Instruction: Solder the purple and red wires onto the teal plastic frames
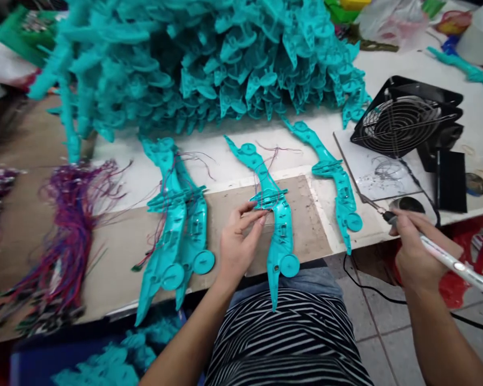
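Note:
My right hand (pixel 421 252) is wrapped round a white soldering iron (pixel 456 264), its tip over the right part of the table near a small dark round tin (pixel 411 204). With thumb and fingers pinched, my left hand (pixel 241 241) holds a thin wire beside a turquoise plastic bow-shaped shell (pixel 282 217). Red and dark wires (pixel 271 161) run over the upper half of that shell. Left of it, two similar shells (pixel 173 214) lie overlapping with wires on them. One more shell (pixel 338 182) lies to the right.
A large pile of turquoise shells (pixel 209 59) fills the back. Bundled red and blue wires (pixel 70 225) lie at left. A black fan (pixel 402 118) and a black box (pixel 451 179) stand at right. Below the table's left edge is a blue bin (pixel 32 359) of turquoise parts.

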Motion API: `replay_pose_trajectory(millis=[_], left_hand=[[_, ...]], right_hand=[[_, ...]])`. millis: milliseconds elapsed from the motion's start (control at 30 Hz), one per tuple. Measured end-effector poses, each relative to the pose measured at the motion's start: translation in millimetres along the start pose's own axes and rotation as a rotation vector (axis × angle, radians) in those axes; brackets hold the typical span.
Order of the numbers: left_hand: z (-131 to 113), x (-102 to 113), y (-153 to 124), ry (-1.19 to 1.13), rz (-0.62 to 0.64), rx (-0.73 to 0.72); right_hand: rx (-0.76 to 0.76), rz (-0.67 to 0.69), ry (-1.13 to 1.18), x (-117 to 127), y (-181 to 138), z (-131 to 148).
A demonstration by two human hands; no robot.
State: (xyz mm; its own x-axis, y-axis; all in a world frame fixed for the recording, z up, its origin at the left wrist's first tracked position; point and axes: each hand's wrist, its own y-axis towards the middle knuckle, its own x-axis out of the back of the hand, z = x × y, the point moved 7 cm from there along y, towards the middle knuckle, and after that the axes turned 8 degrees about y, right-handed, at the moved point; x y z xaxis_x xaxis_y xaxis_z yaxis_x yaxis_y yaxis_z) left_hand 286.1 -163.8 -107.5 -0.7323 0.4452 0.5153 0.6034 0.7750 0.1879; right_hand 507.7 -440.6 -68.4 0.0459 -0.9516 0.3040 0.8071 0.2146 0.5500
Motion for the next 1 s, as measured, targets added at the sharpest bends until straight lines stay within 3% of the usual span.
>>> replay_pose_trajectory(millis=[133,267,467,600,1000], left_hand=[[-5.7,12.0,-3.0,0.119,-0.083,-0.095],[-8.6,10.7,-1.3,0.091,-0.043,-0.141],[-25.9,-24.8,14.5,0.306,0.119,-0.294],[-24.8,-42.3,21.1,0.364,0.241,-0.249],[7.4,-31.2,-12.2,0.140,0.422,-0.135]], right_hand=[[0.092,0.199,0.074,-30.7,-24.4,33.7],[0.156,0.316,0.128,-47.5,-39.1,50.1],[0.161,0.331,0.148,-56.2,-42.6,58.2],[0.171,0.359,0.147,-60.8,-45.1,64.9],[0.365,0.656,0.202,-78.7,-76.1,91.4]])
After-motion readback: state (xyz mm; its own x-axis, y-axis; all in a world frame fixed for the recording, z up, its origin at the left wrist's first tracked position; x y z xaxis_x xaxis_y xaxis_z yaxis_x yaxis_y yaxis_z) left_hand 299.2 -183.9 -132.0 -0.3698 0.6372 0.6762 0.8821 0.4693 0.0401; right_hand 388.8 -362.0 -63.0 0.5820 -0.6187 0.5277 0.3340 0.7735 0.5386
